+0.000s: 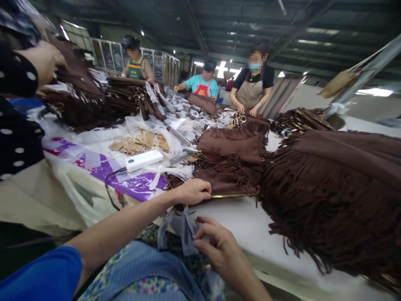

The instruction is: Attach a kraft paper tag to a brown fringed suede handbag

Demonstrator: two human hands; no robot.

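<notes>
A brown fringed bag point(228, 179) lies at the front edge of the table, a gold-coloured zip or trim along its near side. My left hand point(194, 191) is closed on the near left corner of this bag. Below it hangs a strip in clear plastic wrap point(187, 232), over the table's edge. My right hand point(216, 240) pinches the side of that plastic between thumb and fingers. Whatever lies inside the wrap is hard to make out. Directly behind rests another brown fringed bag point(230, 144).
A large stack of brown fringed pieces point(338, 175) fills the right side. A white power bank point(144, 160) with a black cable and a heap of tan tags point(140, 142) lie left. Several co-workers stand around the table, one in a polka-dot sleeve point(21, 75) close at left.
</notes>
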